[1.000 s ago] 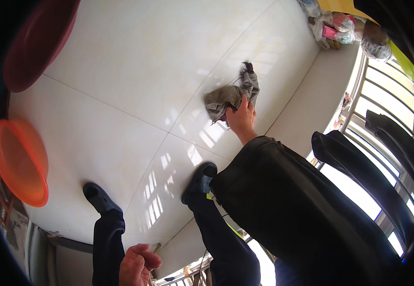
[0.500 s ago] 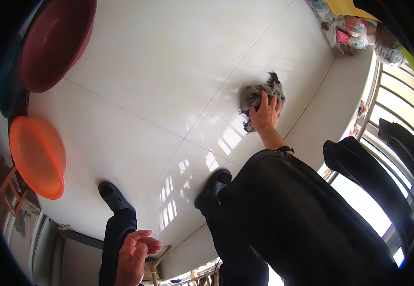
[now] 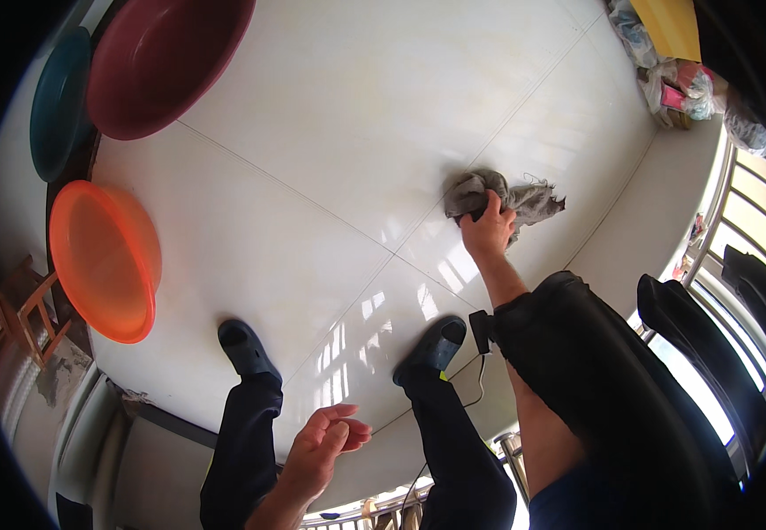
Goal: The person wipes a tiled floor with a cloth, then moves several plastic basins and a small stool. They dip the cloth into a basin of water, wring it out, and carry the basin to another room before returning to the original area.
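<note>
Right grip (image 3: 488,235) is down on the grey rag (image 3: 536,205), fingers bent over the cloth and holding it in a bunch, though what the fingertips do underneath is hidden! And the rag sits on the white tiled floor (image 3: 312,132), out ahead of the right shoe (image 3: 436,344), its bunched left end at a tile seam, its ragged right end trailing loose toward the low ledge (image 3: 617,216).

Over to the left grip (image 3: 315,455): drawn narrow, fingers curled, thumb close to them, no object visible in it, hanging well apart from the rag between the person's legs.

Now, how to play this well? My call: flatten that lump so more cloth meets the tile, tuck the trailing end under the palm, and press evenly with spread fingers rather than pinching. Long, overlapping strokes suit a smooth surface like this, with a slower pass along the seam. Feet planted apart make a sound base for the reach, I'd judge.

Watch the white cable (image 3: 480,382), dangling near the right forearm; it wants to stay out of the sweep. Far left, the orange basin (image 3: 100,258) and dark red basin (image 3: 166,57) stand well clear of the rag.
</note>
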Motion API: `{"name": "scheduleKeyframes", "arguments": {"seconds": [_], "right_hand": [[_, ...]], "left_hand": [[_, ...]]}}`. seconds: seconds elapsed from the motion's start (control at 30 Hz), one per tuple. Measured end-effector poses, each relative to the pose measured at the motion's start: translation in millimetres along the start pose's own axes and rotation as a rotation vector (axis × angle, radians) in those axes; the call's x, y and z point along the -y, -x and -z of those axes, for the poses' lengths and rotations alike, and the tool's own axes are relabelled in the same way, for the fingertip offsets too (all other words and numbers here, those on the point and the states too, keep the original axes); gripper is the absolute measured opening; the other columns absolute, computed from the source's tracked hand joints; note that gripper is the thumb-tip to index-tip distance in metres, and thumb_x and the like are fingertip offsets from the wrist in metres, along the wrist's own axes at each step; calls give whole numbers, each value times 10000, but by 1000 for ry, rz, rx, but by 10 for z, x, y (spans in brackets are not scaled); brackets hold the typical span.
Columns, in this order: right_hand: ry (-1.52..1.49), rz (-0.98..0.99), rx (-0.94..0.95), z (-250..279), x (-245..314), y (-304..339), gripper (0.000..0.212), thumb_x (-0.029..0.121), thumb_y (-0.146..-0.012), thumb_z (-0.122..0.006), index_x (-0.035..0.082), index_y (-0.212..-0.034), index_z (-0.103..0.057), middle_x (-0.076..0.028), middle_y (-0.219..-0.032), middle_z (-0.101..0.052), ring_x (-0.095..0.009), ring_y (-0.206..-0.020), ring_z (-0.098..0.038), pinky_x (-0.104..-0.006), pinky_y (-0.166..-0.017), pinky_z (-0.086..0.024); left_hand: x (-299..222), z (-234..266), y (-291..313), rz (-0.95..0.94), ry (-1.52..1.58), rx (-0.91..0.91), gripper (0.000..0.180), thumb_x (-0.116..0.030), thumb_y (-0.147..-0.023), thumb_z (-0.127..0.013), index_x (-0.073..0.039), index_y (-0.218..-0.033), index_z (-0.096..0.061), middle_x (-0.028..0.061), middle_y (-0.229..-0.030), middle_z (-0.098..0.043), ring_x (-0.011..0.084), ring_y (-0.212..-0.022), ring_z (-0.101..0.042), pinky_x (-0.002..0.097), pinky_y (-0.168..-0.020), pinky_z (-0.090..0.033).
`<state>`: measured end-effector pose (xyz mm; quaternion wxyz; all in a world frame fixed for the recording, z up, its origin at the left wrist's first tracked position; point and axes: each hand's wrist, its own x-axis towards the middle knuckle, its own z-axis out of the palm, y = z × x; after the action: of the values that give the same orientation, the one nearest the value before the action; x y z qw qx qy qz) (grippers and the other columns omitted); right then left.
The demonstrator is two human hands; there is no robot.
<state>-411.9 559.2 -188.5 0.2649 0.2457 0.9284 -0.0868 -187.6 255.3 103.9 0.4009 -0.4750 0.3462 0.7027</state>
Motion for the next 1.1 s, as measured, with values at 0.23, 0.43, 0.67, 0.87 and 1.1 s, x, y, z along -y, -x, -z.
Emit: {"name": "scheduleKeyframes", "arguments": {"seconds": [0.23,0.43,0.67,0.87,1.1], "right_hand": [[157,631,-71,-501,1470,692,542,173,-839,-710,266,-1359,-591,-134,-1628,-301,-504,-1425,-277,-645,-1112,-319],[242,894,-46,-589,1672,1031,565,71,-818,-714,249,-1346,-617,-138,-1566,-384,-467,-1378,-361,-599,-1076,-371],[164,824,259,-718,882,1889,592,64,-795,-747,245,-1342,-615,-154,-1436,-444,-424,-1236,-474,-556,-991,-462],[175,775,582,-985,282,2642,516,75,-812,-679,233,-1302,-654,-175,-1382,-504,-460,-1201,-516,-537,-1002,-490],[200,622,540,-1031,321,2485,379,136,-827,-656,121,-1206,-672,-167,-1278,-610,-436,-1222,-542,-504,-1008,-497]], "left_hand": [[-43,117,9,32,-20,43,362,-217,-1121,-470,-7,-1414,-496,132,-1196,-679,194,-1117,-662,355,-1029,-520],[-99,119,-39,63,-43,70,444,-303,-1121,-473,-10,-1454,-447,143,-1235,-641,200,-1174,-628,344,-1067,-488],[-41,184,-35,-15,11,74,428,-305,-1117,-487,-22,-1438,-481,127,-1220,-658,200,-1165,-638,351,-1066,-482],[110,246,-55,8,96,133,426,-293,-1110,-497,-39,-1451,-477,107,-1222,-656,174,-1164,-618,349,-1071,-476],[73,406,-9,-28,182,166,419,-281,-1105,-511,-29,-1438,-480,107,-1198,-648,165,-1143,-616,336,-1055,-491]]}}
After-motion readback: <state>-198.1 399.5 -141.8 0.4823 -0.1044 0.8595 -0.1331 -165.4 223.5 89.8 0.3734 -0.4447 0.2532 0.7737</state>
